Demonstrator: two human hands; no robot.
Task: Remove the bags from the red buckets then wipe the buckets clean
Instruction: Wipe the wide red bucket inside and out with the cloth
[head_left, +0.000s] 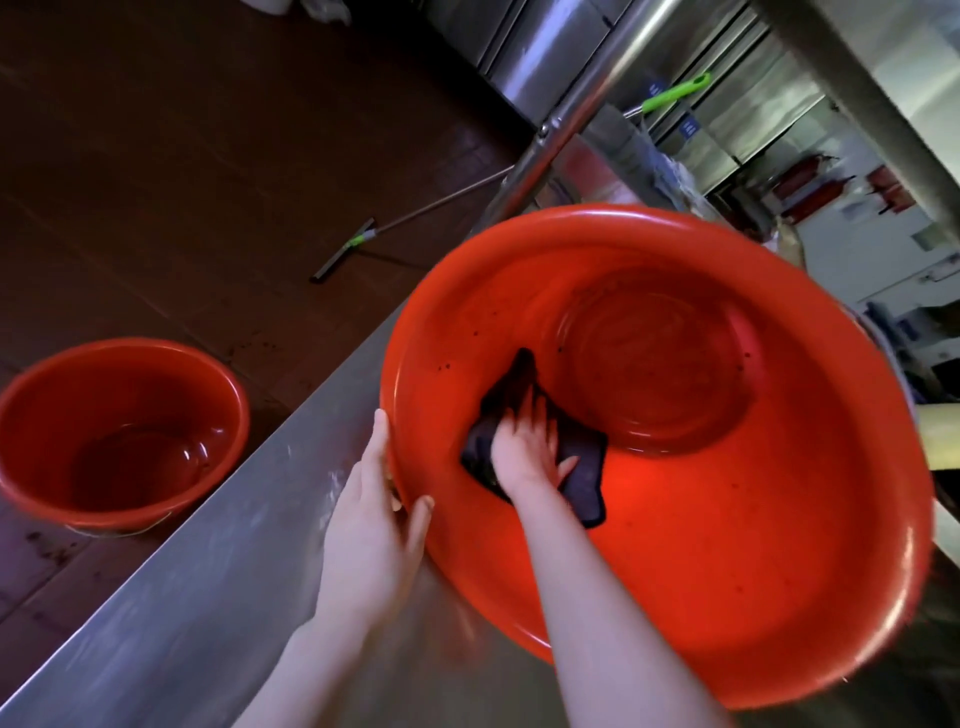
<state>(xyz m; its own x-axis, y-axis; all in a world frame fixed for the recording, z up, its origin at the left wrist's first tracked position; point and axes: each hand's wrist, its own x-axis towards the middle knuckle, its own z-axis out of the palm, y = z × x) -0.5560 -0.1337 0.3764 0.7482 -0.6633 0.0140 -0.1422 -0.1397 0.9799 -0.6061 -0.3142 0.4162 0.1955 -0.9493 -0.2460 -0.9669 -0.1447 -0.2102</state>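
On the steel table (208, 571), right of centre, sits the big red bucket (727, 519), tipped toward the camera, with small dark specks on its inner wall. Inside it, on the near-left wall, lies a dark cloth (582, 478). The right hand (524, 447) presses flat on the cloth with fingers straight and spread. The left hand (371, 509) holds the bucket's left rim: thumb hooked over the edge, fingers together along the outside. Far left, down on the dark floor (156, 130), stands the small red bucket (47, 410), upright. Its bottom looks shiny; cannot tell if it holds liquid. A squeegee (345, 254) lies on the floor farther back, its long handle running toward the table leg. A green-handled tool (672, 93) is at far right.
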